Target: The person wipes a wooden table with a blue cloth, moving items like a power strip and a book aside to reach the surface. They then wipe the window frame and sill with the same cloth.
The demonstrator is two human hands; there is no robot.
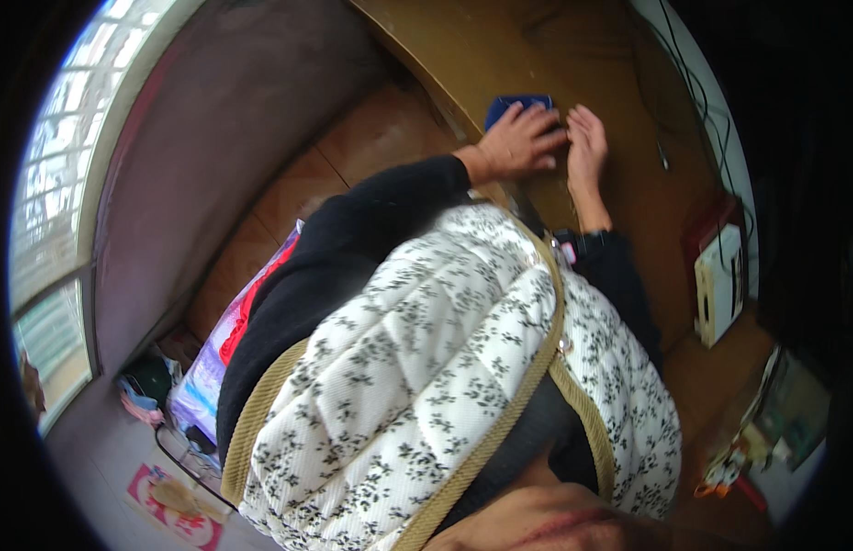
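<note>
My left hand (526, 138) lies palm down with fingers spread over a dark blue piece of cloth (512, 107). Part of the cloth is hidden under the fingers, and its far edge looks straight. Just to the right is my right hand (587, 141), its fingers slightly bent and no object visible in it. A small gap separates the two hands. Both are above a brown wooden tabletop (605, 62), the cloth lying close to its left edge. A dark band with a small pinkish device (569, 252) is at my right wrist.
Dark cables (709, 103) run along the table's far right side, and a cable end (665, 164) lies on the wood. A white box-like object (719, 286) stands at the right edge. Plastic bags (743, 441) are at lower right. A barred window (68, 158) is at left.
</note>
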